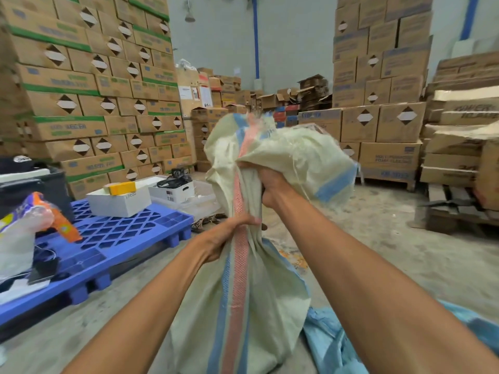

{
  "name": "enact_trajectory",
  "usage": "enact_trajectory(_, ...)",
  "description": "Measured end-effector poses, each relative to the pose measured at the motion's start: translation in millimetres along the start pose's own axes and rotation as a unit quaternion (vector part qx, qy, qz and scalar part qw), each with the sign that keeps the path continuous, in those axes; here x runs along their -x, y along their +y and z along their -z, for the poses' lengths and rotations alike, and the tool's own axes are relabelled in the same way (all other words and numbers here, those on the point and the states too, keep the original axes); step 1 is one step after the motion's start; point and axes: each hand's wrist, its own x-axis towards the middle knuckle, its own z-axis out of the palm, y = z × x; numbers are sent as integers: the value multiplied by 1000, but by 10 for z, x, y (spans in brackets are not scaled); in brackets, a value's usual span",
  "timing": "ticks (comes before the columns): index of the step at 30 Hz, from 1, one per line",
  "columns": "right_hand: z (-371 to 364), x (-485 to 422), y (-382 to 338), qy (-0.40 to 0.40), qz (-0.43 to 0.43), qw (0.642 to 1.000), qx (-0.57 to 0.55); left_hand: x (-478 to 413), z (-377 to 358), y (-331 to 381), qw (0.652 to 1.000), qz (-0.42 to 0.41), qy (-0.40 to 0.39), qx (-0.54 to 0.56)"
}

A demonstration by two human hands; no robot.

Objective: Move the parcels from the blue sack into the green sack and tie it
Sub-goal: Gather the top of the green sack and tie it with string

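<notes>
A pale green woven sack (243, 306) with blue and red stripes stands on the floor between my arms, its body full and its neck gathered. My left hand (224, 236) grips the bunched neck low down. Higher up, my right hand (270, 184) clenches the neck, and the loose top of the sack flops over it to the right. A light blue sack (337, 341) lies crumpled and flat on the floor at the lower right, beside the green one. No parcels show; the green sack hides its contents.
A blue plastic pallet (113, 238) at the left carries white boxes (118, 201) and a bag. Tall stacks of cardboard cartons (89, 98) line the left, back and right. A wooden pallet (459, 211) sits at the right. Bare concrete floor lies ahead.
</notes>
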Motion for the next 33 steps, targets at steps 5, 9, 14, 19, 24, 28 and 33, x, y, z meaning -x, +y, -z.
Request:
enact_trajectory(5,155,-91,-211,54,73,994,-57,-130,-88,-39,995,49,38,-80)
enact_trajectory(9,509,-58,-114,117,28,993,-14,-163,-298,-111,988,83,22,-132)
enact_trajectory(14,909,170,344,214,-133,904,346,-84,-374,-253,987,99,-81,-96)
enact_trajectory(19,837,423,230,117,-366,830,404,-124,-254,-303,989,119,-43,75)
enact_trajectory(24,502,352,142,-22,-329,843,425,-114,-304,-244,991,103,-26,-83)
enact_trajectory(28,396,192,343,-18,-270,890,368,-85,-343,-257,989,84,14,-120)
enact_trajectory(33,127,136,248,60,-94,963,244,-47,-338,-264,994,-18,53,-98)
